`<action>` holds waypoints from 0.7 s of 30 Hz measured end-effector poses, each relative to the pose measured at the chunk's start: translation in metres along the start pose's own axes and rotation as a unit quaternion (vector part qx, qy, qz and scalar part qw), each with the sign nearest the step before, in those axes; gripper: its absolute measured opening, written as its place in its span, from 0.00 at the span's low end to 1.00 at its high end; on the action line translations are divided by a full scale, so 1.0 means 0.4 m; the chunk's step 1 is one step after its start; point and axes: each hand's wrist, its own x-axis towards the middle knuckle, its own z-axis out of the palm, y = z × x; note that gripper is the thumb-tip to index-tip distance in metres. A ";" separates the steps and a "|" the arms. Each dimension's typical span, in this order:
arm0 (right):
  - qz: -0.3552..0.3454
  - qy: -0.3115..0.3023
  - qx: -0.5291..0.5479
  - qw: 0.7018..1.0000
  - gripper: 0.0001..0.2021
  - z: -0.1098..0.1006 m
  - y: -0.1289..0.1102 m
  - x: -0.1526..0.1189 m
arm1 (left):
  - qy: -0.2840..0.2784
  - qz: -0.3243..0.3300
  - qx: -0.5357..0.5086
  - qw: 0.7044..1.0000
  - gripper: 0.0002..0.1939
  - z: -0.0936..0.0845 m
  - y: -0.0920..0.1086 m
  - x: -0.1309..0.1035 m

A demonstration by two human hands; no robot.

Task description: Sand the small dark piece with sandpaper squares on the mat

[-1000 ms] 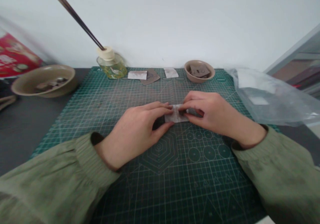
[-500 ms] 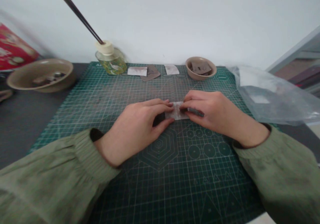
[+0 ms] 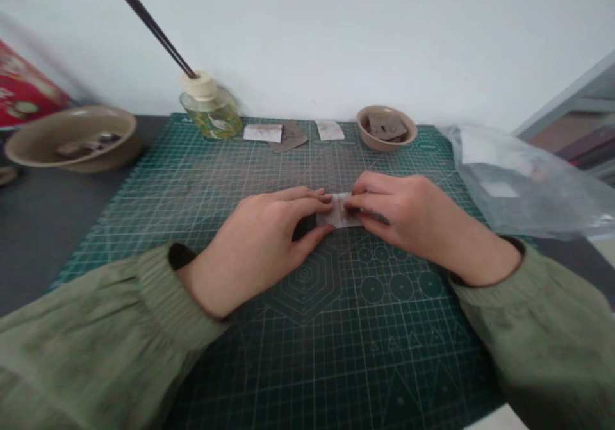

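A small, whitish piece of paper [image 3: 340, 217] with faint brownish marks lies on the green cutting mat [image 3: 307, 353], between my two hands. My left hand [image 3: 269, 241] holds its left part, thumb on the near edge and fingertips at the far edge. From the other side, my right hand [image 3: 396, 206] has its fingertips bunched together on the paper's right part. Whether those fingers also pinch something small cannot be made out. The fingers cover both ends of the paper.
Along the mat's back edge are a reed diffuser bottle [image 3: 211, 113], a white paper piece [image 3: 262, 133] over a grey-brown scrap [image 3: 294, 136], another white piece [image 3: 329, 130] and a small bowl [image 3: 384, 141] of scraps. A larger bowl [image 3: 115, 141] stands left; a plastic bag [image 3: 538, 206] lies right.
The view has shifted very slightly. Both hands keep nearly the same hold on the paper, with no clear movement of it on the mat.
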 end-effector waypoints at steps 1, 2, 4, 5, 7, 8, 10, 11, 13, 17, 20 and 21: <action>0.004 0.002 -0.003 1.000 0.11 -0.001 -0.002 0.000 | 0.000 0.000 0.000 1.000 0.15 0.000 0.000 0.000; 0.005 0.002 -0.004 1.000 0.11 -0.001 -0.004 0.000 | -0.001 0.000 0.000 1.000 0.15 0.000 0.000 0.000; 0.002 -0.002 0.002 1.000 0.11 -0.002 -0.006 0.000 | -0.003 -0.003 0.000 1.000 0.15 0.000 0.001 0.001; 0.004 -0.004 0.006 1.000 0.11 -0.001 -0.006 0.000 | -0.005 -0.005 -0.001 1.000 0.15 0.000 0.001 0.001; 0.009 -0.002 0.015 1.000 0.11 0.003 -0.005 0.002 | -0.007 -0.006 -0.004 1.000 0.15 -0.001 0.001 0.000; 0.007 0.001 0.025 1.000 0.11 0.005 -0.005 0.004 | -0.006 -0.006 -0.004 1.000 0.14 -0.001 0.001 0.000; -0.002 0.025 0.078 0.997 0.10 0.007 -0.003 0.008 | -0.004 -0.007 -0.001 1.000 0.14 -0.001 0.001 0.000; 0.002 0.045 0.121 0.992 0.09 0.006 -0.003 0.010 | -0.002 -0.007 0.002 1.000 0.14 -0.002 0.002 0.001; 0.059 0.098 0.224 0.968 0.06 0.000 -0.005 0.012 | 0.001 -0.006 0.001 1.000 0.14 -0.006 0.006 0.002; 0.195 0.120 0.433 0.872 0.13 -0.018 -0.015 0.012 | 0.073 -0.009 -0.077 0.994 0.17 -0.019 0.027 0.000; 0.214 0.109 0.536 0.809 0.15 -0.022 -0.019 0.010 | 0.129 -0.027 -0.202 0.970 0.20 -0.026 0.047 -0.008; 0.214 0.108 0.557 0.795 0.15 -0.021 -0.019 0.010 | 0.137 -0.033 -0.237 0.961 0.21 -0.028 0.052 -0.011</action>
